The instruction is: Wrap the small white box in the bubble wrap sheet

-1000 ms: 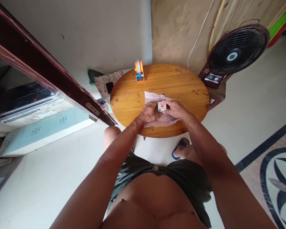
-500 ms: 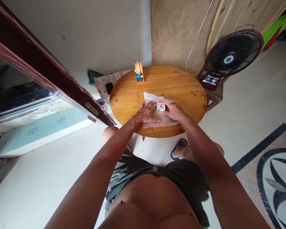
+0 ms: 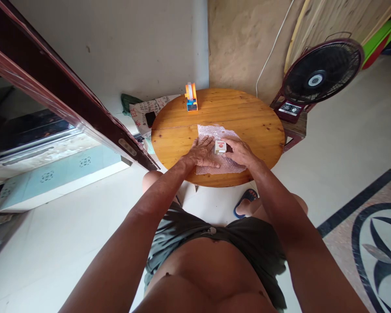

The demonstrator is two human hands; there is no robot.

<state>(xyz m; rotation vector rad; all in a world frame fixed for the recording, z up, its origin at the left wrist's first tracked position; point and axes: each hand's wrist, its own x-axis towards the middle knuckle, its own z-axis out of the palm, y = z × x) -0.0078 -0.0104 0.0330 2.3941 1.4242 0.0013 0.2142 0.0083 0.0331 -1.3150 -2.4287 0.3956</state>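
Note:
A sheet of bubble wrap (image 3: 211, 131) lies spread on the round wooden table (image 3: 241, 106). Upon it rests a small white box (image 3: 220, 147) with red print. My left hand (image 3: 202, 154) is flat on the left part of the wrap, fingers spread, just left of the box. My right hand (image 3: 239, 151) curves round the box's right side, forefinger near its far corner and thumb near its close corner, gripping it. Part of the wrap is hidden beneath both hands.
An orange and blue tape dispenser (image 3: 191, 98) stands at the table's far edge. A fan (image 3: 316, 80) sits on a wooden stool (image 3: 296, 126) to the right. A black phone (image 3: 150, 118) lies on a printed sack (image 3: 138, 114) beyond the table's left side.
The view has shifted slightly. Both hands, the box and the bubble wrap stay in nearly the same places.

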